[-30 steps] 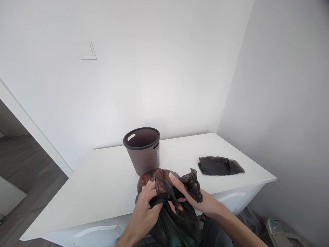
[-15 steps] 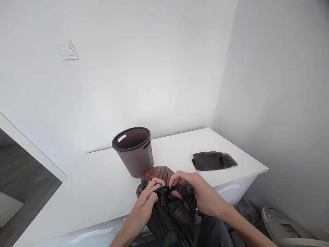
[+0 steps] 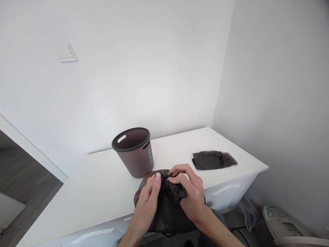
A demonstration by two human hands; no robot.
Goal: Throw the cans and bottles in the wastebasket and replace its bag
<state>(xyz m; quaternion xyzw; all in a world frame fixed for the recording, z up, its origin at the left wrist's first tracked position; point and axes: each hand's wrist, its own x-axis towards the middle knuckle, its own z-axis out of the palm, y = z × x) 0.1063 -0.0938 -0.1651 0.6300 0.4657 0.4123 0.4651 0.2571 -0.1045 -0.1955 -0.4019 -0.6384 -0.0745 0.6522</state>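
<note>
A filled black plastic garbage bag (image 3: 171, 218) sits at the front edge of the white countertop, its gathered top between my hands. My left hand (image 3: 147, 199) pinches the bunched plastic from the left, thumb on top. On the other side, the fingers of my right hand (image 3: 190, 188) are closed round a crumpled end of the bag's neck. Something reddish shows through the thin plastic at the bag's far side. Just behind the bag stands a brown trash can (image 3: 135, 154) with a dark rim and cut-out handles.
A folded black plastic bag (image 3: 213, 160) lies on the right part of the white countertop (image 3: 102, 185). White walls close in behind and to the right. Below at right are a beige appliance (image 3: 285, 223) and a clear plastic bag (image 3: 249, 211) on the floor.
My hands have drawn the bag's top into a tighter bunch. My right hand has turned, its fingers now pinching the gathered plastic. The bag's body has shifted and sits higher.
</note>
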